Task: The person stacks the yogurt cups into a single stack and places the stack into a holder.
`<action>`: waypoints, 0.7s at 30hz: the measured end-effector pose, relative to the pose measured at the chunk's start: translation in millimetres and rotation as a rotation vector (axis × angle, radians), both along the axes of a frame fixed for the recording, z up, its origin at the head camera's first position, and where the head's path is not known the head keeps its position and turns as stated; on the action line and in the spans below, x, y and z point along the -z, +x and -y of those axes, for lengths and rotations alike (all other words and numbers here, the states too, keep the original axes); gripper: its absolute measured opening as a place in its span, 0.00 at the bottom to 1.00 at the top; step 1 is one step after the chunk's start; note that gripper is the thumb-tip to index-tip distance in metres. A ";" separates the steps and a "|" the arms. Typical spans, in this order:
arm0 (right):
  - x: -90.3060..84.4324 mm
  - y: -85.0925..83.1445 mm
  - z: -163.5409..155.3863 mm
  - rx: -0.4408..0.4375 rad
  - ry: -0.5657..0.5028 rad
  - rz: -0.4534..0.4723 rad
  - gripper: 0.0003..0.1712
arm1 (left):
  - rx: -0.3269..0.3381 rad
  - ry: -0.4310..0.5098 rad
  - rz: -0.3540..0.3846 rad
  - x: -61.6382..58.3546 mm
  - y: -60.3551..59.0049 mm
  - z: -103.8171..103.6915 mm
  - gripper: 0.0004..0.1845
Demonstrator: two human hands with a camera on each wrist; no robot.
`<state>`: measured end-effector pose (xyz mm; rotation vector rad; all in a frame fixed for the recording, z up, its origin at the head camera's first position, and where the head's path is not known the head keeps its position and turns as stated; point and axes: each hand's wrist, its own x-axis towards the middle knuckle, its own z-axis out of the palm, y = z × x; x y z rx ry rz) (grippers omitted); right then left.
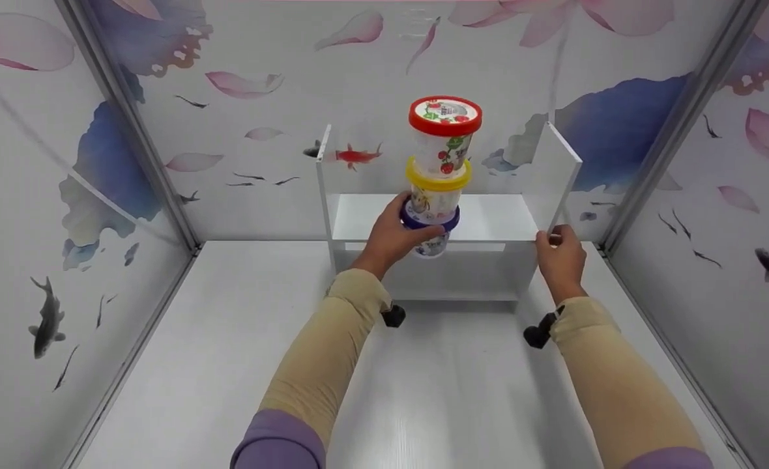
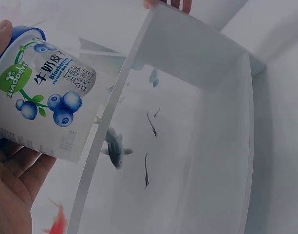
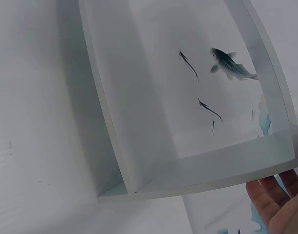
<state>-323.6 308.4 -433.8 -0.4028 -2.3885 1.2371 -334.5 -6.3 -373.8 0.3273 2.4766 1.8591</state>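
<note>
Now left fingers point(image 1: 423, 231) curl round the bottom blueberry cup point(image 2: 44, 109); right fingers point(image 1: 552, 238) grip the shelf point(image 1: 489, 218).

The head view looks forward and down from above both forearms, taking in the whole white shelf point(image 1: 449, 225). The left wrist view sits close under the blueberry cup point(image 2: 44, 105), facing up along the shelf. The right wrist view looks closely into the same shelf's underside.
</note>
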 end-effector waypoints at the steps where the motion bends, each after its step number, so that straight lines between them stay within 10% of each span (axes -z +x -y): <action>1: -0.3 -0.1 0.4 0.000 0.000 -0.009 0.24 | -0.004 0.002 -0.006 -0.6 -1.5 -0.2 0.51; 21: 0.3 0.9 0.5 0.006 -0.013 -0.029 0.24 | -0.087 -0.009 -0.015 4.7 -20.1 -30.5 0.56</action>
